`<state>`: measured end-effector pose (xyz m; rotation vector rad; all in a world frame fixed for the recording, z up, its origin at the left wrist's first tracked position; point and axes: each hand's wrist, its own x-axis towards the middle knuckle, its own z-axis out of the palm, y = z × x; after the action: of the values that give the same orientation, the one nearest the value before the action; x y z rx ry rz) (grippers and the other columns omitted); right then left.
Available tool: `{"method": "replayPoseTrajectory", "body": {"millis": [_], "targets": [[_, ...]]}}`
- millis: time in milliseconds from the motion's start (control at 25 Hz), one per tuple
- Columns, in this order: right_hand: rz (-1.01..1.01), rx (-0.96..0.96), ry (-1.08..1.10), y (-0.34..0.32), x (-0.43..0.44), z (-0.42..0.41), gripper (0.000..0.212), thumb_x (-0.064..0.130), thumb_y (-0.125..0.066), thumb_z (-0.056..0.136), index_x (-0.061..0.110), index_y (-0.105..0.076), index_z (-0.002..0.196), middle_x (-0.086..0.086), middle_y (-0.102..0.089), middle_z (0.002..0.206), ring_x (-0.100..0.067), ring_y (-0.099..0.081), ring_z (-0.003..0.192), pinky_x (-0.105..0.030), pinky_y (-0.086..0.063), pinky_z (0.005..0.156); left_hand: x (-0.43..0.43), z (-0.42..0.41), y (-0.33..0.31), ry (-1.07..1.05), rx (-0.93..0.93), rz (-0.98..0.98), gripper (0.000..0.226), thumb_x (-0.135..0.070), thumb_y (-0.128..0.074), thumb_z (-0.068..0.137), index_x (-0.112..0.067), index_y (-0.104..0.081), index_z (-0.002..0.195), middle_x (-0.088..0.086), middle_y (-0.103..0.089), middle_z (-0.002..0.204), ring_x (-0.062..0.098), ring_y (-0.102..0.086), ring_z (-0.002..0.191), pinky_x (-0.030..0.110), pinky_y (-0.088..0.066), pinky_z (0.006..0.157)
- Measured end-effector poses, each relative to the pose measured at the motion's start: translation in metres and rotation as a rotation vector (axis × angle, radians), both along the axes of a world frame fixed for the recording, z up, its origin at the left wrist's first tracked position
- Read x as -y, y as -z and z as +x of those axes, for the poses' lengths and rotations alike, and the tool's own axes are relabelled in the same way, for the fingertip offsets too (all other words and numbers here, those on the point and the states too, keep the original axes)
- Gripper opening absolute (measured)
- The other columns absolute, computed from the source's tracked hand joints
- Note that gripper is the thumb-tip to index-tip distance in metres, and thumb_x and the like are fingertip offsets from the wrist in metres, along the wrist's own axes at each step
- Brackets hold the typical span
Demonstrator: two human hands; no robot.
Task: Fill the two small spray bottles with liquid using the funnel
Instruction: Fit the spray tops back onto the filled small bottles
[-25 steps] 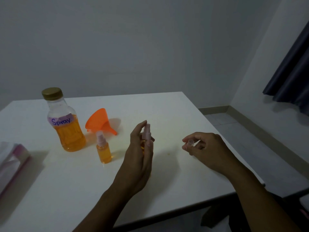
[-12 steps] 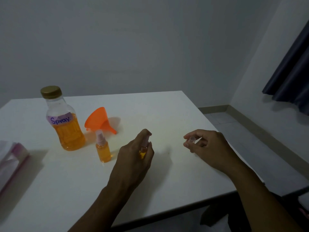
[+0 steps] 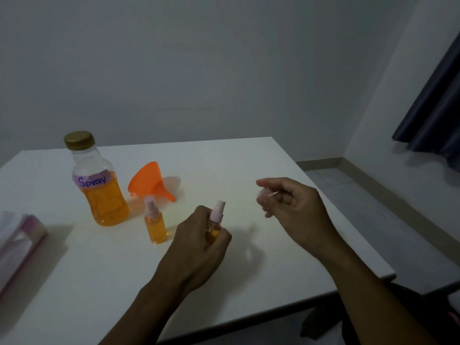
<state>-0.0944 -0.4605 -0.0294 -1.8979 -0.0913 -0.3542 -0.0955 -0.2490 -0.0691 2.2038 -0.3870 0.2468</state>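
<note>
- Table [image 3: 273, 245]: white top, carries every item listed below.
- Large bottle [image 3: 99, 185]: upright at the left rear, gold cap on, purple label reading "Spray", orange liquid up to the label.
- Funnel [image 3: 149, 183]: orange, lying on its side just right of the large bottle; wide mouth faces left and up, spout points right and down to the table.
- Standing spray bottle [image 3: 155, 225]: small, upright in front of the funnel, pink spray head on top, orange liquid inside, touched by neither hand.
- Held spray bottle [image 3: 216, 220]: long axis near vertical, pink spray head pointing up and tilted slightly right; body mostly hidden in the grip.
- Left hand [image 3: 199, 247]: closed around the held spray bottle, near the table's middle.
- Right hand [image 3: 293, 207]: raised to the right, fingers curled; a small pale item is pinched at the fingertips, too blurred to identify.
- Packet [image 3: 17, 242]: pale, with pink edge, at the left margin.
</note>
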Motion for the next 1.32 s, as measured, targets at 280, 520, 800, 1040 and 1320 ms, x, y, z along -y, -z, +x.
{"method": "replayPoseTrajectory", "body": {"millis": [280,520,800,1040,1320], "targets": [[0.011,-0.026,-0.095,0.0,-0.028,0.002,0.027,0.011,-0.08,0.083,0.019,-0.076,0.108,0.005,-0.079,0.101,-0.011,-0.075,0.096,-0.036,-0.062,0.088,-0.007,0.0,-0.004,0.19,0.008,-0.004,0.057,-0.059,-0.056,0.082,-0.046,-0.036,0.135,-0.033,-0.053,0.105,-0.005,-0.052,0.101,0.011,-0.045,0.075],[-0.033,0.053,-0.087,0.005,-0.034,0.0,0.025,0.009,-0.072,0.089,0.017,-0.077,0.113,0.004,-0.079,0.107,-0.009,-0.075,0.095,-0.036,-0.062,0.089,-0.009,0.003,-0.004,0.129,0.002,-0.195,0.062,-0.045,-0.072,0.075,-0.042,-0.035,0.124,-0.033,-0.061,0.103,-0.006,-0.061,0.097,0.011,-0.05,0.076],[0.06,0.028,-0.19,0.002,-0.041,-0.003,0.031,0.017,-0.068,0.09,0.026,-0.071,0.119,0.009,-0.076,0.115,-0.005,-0.073,0.102,-0.025,-0.059,0.091,-0.023,0.002,-0.014,0.114,0.014,-0.135,0.058,-0.056,-0.068,0.07,-0.041,-0.043,0.121,-0.028,-0.061,0.11,-0.008,-0.059,0.101,0.005,-0.047,0.075],[-0.082,-0.153,-0.13,0.049,-0.048,-0.005,0.027,0.017,-0.065,0.097,0.028,-0.07,0.122,0.013,-0.074,0.117,-0.002,-0.07,0.109,-0.037,-0.055,0.102,-0.083,-0.018,-0.036,-0.075,0.117,-0.137,0.042,-0.046,-0.062,0.079,-0.029,-0.057,0.117,-0.014,-0.065,0.104,0.001,-0.064,0.093,0.017,-0.053,0.071],[-0.763,-0.119,-0.363,0.086,-0.089,-0.025,0.055,0.047,-0.039,0.102,0.034,-0.031,0.155,0.019,-0.021,0.164,0.002,-0.013,0.151,-0.029,-0.013,0.127,-0.154,-0.012,-0.022,-0.438,0.084,-0.127,0.05,-0.039,-0.06,0.084,-0.015,-0.054,0.127,0.008,-0.065,0.12,0.018,-0.061,0.098,0.024,-0.049,0.069]]}}
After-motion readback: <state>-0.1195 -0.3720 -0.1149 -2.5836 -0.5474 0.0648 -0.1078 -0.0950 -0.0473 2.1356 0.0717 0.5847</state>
